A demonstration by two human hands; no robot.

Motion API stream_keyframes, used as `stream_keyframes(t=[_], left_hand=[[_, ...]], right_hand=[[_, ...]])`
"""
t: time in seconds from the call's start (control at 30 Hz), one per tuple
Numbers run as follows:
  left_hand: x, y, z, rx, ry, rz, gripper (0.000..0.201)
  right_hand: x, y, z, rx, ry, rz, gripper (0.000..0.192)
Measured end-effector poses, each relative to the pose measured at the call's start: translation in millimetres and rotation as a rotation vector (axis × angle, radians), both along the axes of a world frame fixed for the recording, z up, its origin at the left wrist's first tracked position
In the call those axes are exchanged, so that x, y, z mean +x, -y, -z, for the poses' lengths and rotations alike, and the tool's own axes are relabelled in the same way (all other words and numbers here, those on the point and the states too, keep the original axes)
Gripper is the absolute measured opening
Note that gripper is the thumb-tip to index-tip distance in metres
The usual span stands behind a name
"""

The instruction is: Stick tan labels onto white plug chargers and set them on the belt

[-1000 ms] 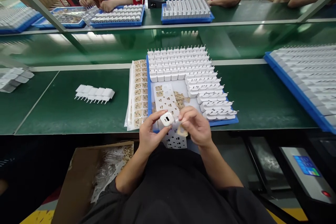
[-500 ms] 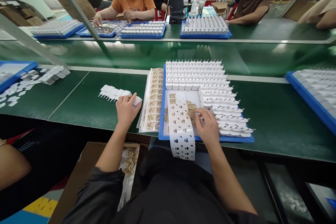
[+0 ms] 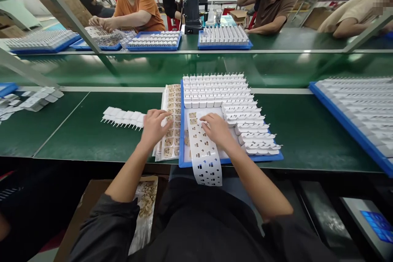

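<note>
My left hand point(image 3: 156, 127) is over the left edge of a stack of sheets with beige die-cut labels point(image 3: 168, 141). Its fingers are curved and apart, and nothing shows between them. Beside its wrist side lies a row of white plastic parts point(image 3: 123, 117) with thin pins; the hand hides the row's right end. My right hand point(image 3: 217, 130) reaches over a white perforated backing strip point(image 3: 205, 163), thumb and forefinger apart close to two beige labels point(image 3: 193, 118) at the strip's far end. The strip lies across a blue tray point(image 3: 181, 147) and hangs over its front edge.
Rows of white pinned housings point(image 3: 215, 90) fill the tray's back and right side. Another loaded blue tray point(image 3: 353, 127) is at right, and loose white pieces point(image 3: 39, 98) lie at left. Below the bench edge is a bag of beige scraps point(image 3: 147, 196). Co-workers sit across the green bench.
My left hand has moved right, from the white parts row to the label sheets. My right hand has gone left and away from me, from the beige scraps to the strip's far end.
</note>
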State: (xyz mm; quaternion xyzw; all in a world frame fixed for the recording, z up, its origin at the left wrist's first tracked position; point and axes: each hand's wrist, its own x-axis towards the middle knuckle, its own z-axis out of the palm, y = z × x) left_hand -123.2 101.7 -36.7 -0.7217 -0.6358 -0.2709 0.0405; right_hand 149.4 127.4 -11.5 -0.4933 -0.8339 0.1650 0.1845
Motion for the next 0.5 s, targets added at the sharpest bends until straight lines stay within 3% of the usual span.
stream_keyframes(t=[0.1,0.2,0.5], left_hand=[[36,-10,-9.0,-0.113,-0.018,0.164,0.026],[55,-23,-11.8,-0.23,-0.087,0.251,0.032],[59,-41,-3.7,-0.387,-0.195,0.327,0.043]], right_hand=[[-20,-29,0.6,-0.064,0.072,-0.011,0.022],[-28,-43,9.7,-0.082,0.111,-0.001,0.021],[-30,-45,22.2,-0.069,0.141,-0.004,0.018]])
